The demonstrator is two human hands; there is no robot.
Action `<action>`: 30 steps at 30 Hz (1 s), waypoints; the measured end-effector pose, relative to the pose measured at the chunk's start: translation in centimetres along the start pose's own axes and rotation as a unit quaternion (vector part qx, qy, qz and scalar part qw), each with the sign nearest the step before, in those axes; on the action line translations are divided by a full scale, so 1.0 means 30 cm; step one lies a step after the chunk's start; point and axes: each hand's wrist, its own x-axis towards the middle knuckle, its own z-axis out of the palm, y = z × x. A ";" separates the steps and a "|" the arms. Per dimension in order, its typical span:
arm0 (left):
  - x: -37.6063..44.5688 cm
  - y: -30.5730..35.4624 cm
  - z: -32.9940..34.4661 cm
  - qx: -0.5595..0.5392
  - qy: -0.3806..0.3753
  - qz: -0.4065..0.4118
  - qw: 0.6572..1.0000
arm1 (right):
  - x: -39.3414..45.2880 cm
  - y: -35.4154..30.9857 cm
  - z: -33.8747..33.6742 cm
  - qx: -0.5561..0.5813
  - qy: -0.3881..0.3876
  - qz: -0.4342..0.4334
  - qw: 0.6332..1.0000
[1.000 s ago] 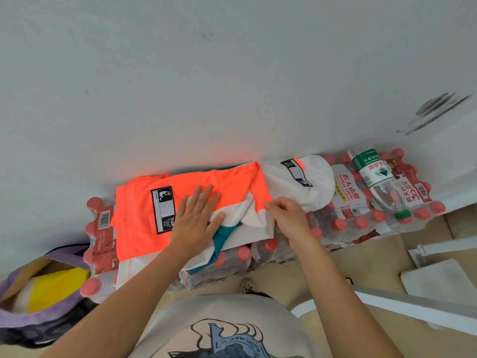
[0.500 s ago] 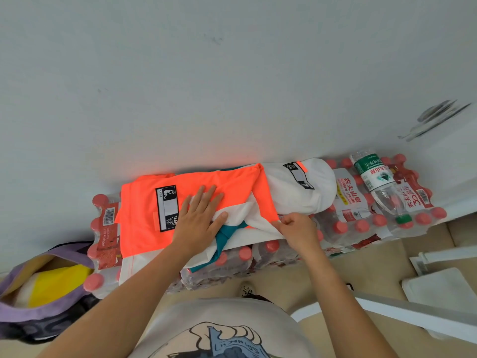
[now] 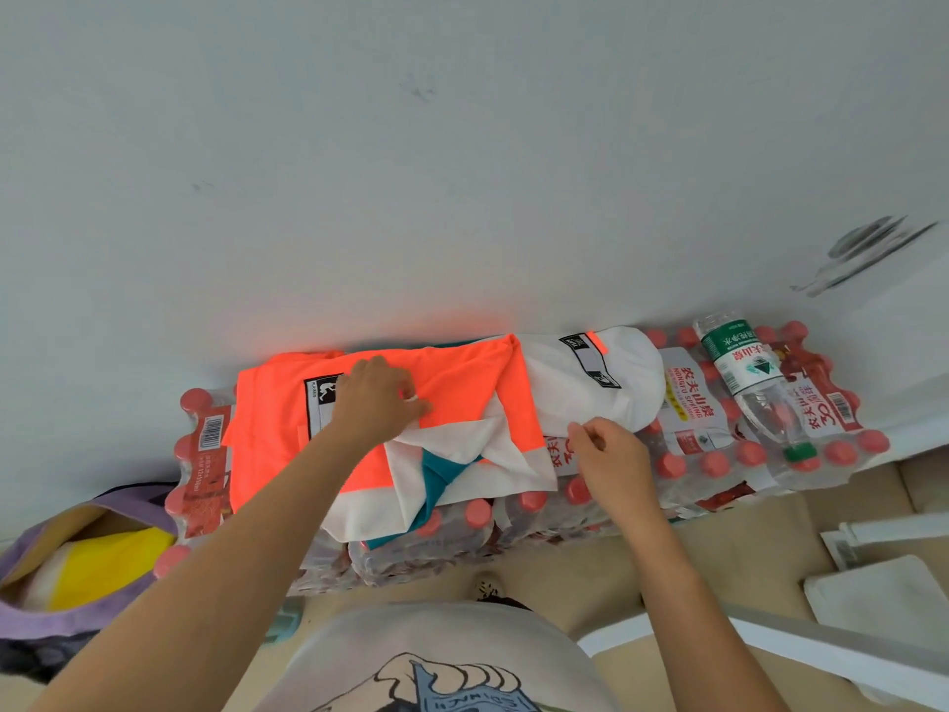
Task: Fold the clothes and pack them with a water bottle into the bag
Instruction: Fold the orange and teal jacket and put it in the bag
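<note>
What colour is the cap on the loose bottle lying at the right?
Green, on the water bottle; head view shows it.

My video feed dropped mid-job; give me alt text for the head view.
Left hand presses an orange, white and teal garment lying on shrink-wrapped packs of red-capped bottles; right hand pinches its white edge. A green-labelled clear water bottle lies to the right, a purple bag far left.
</note>
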 end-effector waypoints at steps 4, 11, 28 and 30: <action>-0.075 0.126 -0.067 -0.325 -0.216 0.079 0.918 | 0.031 -0.025 -0.013 0.114 -0.036 0.030 0.992; -0.097 0.103 0.066 -0.206 0.120 0.046 0.970 | 0.077 -0.004 0.001 0.027 -0.183 0.064 0.981; -0.306 -0.068 0.152 -0.172 0.279 -0.140 0.934 | 0.316 -0.375 0.232 -0.106 -0.189 -0.338 0.916; -0.403 -0.098 0.158 -0.222 0.211 -0.285 0.908 | 0.348 -0.438 0.315 -0.133 -0.233 -0.377 0.887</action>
